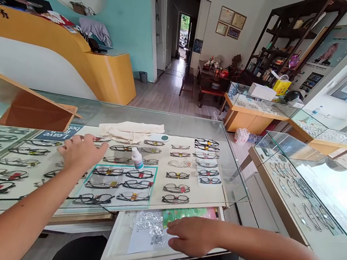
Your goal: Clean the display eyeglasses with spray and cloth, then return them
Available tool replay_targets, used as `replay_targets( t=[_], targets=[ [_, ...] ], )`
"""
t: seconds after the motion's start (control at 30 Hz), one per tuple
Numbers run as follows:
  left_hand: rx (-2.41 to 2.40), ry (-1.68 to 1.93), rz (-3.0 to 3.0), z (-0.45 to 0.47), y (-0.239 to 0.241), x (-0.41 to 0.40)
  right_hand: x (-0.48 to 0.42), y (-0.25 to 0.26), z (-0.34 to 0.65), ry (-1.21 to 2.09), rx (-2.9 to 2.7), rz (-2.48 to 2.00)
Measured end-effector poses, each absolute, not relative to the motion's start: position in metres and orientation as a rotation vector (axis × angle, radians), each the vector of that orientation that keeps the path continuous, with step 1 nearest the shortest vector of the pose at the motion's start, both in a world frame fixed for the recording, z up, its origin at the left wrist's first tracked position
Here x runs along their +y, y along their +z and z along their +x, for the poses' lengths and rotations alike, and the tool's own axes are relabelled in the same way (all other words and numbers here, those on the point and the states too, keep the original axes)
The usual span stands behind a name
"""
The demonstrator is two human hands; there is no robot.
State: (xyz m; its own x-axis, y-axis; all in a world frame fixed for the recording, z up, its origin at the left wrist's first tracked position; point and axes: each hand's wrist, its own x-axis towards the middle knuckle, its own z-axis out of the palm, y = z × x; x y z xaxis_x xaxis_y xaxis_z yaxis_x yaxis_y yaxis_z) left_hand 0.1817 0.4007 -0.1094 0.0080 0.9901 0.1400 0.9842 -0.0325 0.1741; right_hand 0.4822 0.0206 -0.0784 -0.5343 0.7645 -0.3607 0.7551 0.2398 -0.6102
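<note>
Around us an eyewear shop is spreading out, and we are leaning over a glass worktop (219, 172). Our left hand (80, 153) is resting palm down on the glass, fingers (100, 148) spread and gripping nothing, near a small dropper bottle (137, 158) and a folded cloth (130, 131). Our right hand (192, 235) is lying flat, fingers loose and empty, on a white printed sheet (147, 231) in the pulled-out drawer (115, 248), beside a green leaflet (186, 213). Rows of glasses (176, 187) are lying under the glass.
</note>
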Motion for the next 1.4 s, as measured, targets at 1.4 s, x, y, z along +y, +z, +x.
replay_targets(
  t=[1.4],
  targets=[
    [2.177,0.338,2.204,0.181,-0.107,0.403,0.126,-0.220,0.579,0.114,-1.793,-2.486]
  ],
)
